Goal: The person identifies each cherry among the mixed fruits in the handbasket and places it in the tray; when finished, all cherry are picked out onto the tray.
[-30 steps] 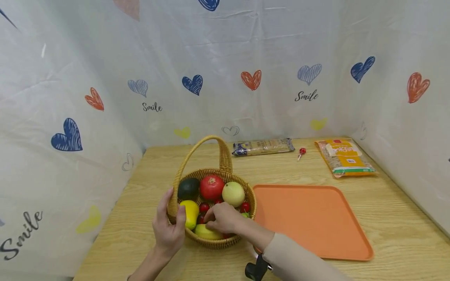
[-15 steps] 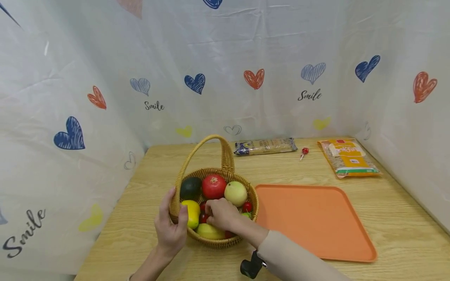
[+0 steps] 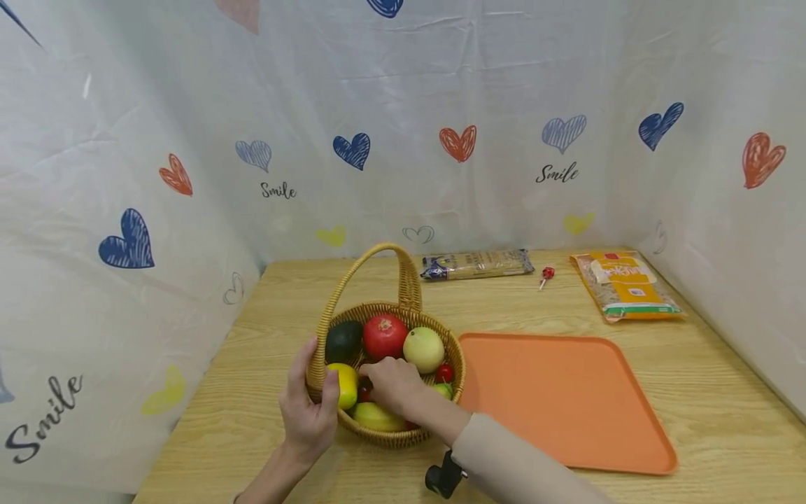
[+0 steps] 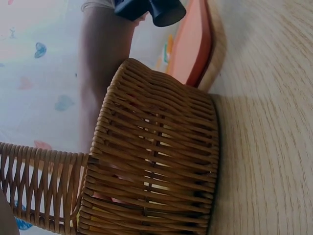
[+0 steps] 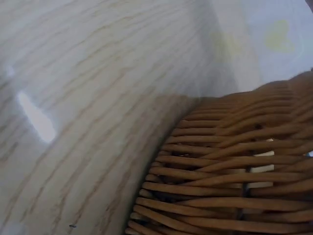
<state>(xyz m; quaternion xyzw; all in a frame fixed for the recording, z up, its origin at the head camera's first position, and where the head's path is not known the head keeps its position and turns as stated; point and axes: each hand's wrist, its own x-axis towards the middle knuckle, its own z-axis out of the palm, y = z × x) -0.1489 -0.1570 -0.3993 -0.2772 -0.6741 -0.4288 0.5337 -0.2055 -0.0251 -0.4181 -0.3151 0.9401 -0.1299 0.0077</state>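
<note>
A wicker basket of fruit stands on the table. In the head view my left hand grips it at the left foot of its arched handle, the thumb in front. My right hand reaches in over the right rim, fingers bent down among the fruit. Dark red small fruit shows right at its fingertips; I cannot tell whether they hold any. Around it lie a yellow mango, a long yellow-green fruit, an avocado, a pomegranate and a pale green round fruit.
Right of the basket lies an orange tray. Along the back are a long packet, a red lollipop and an orange-and-clear food bag. A printed curtain surrounds the table.
My right hand has shifted slightly left inside the basket, covering a small red fruit that showed before. The left hand keeps its hold. The whole head view has shifted slightly.
</note>
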